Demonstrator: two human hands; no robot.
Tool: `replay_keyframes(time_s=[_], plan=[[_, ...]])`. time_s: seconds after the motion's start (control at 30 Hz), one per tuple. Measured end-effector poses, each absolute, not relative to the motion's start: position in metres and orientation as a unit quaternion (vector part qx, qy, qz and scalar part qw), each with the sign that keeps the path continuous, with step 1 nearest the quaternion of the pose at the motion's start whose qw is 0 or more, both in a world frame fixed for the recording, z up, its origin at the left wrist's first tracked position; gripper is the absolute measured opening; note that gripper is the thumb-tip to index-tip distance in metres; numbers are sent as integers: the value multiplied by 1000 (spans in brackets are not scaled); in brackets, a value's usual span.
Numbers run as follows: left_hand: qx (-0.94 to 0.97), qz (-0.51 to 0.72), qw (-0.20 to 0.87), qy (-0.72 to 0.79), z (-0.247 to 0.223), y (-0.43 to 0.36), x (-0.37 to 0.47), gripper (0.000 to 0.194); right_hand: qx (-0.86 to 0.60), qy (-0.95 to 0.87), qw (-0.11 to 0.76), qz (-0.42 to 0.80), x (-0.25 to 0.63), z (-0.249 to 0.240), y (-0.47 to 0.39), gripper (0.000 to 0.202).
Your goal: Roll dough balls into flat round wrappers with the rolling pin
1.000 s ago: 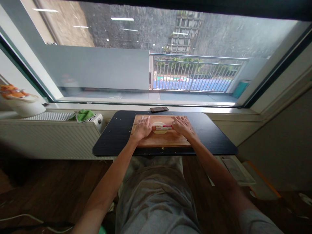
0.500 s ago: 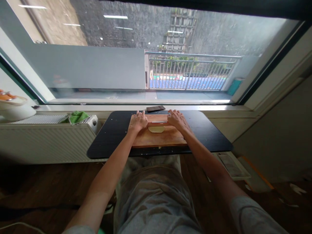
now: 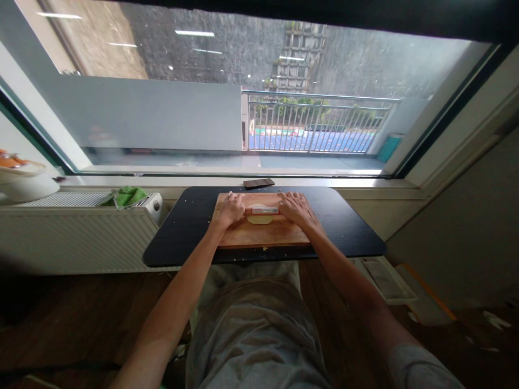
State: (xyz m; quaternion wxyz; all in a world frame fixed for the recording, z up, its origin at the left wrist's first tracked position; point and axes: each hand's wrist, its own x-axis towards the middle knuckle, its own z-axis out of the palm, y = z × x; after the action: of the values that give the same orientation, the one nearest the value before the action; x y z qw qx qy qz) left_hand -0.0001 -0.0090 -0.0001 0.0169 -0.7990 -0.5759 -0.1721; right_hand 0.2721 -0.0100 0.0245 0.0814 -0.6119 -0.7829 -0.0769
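Observation:
A wooden rolling pin (image 3: 248,211) with a white-and-red label lies crosswise over a flat piece of pale dough (image 3: 260,220). The dough shows on both the far and near sides of the pin. Under it is a wooden cutting board (image 3: 263,235). My left hand (image 3: 232,208) is over the pin's left end, and my right hand (image 3: 294,207) covers the right end, fingers pointing forward. Both palms hide the ends of the pin.
The board rests on a black tabletop (image 3: 184,232) with small crumbs. A dark flat rectangular object (image 3: 258,183) lies by the windowsill. At left, a green cloth (image 3: 130,196) and a white container (image 3: 26,182) sit by the radiator (image 3: 93,232).
The rolling pin has turned, so its label faces me more fully. It sits a little nearer to me over the dough, and some dough now shows beyond it.

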Motion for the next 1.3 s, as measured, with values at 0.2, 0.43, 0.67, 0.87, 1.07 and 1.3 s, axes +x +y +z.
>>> replay_keyframes(time_s=[0.2,0.43,0.67,0.87,1.07,1.3], plan=[[-770,-201,-19,-606,0,-27,2,52,-616,-779,90,-79,271,18,-36,62],[-761,-222,-26,-609,5,-37,6,50,-606,-787,73,-89,268,18,-50,59],[-746,-213,11,-631,8,-33,13,50,-614,-780,90,-82,271,12,-27,57],[-731,-217,13,-646,11,-29,18,47,-632,-768,90,-43,272,12,8,56],[-740,-211,24,-638,9,-27,14,44,-580,-800,127,-87,276,10,4,47],[-777,-208,9,-594,-3,-34,1,48,-440,-876,151,-122,288,8,-33,39]])
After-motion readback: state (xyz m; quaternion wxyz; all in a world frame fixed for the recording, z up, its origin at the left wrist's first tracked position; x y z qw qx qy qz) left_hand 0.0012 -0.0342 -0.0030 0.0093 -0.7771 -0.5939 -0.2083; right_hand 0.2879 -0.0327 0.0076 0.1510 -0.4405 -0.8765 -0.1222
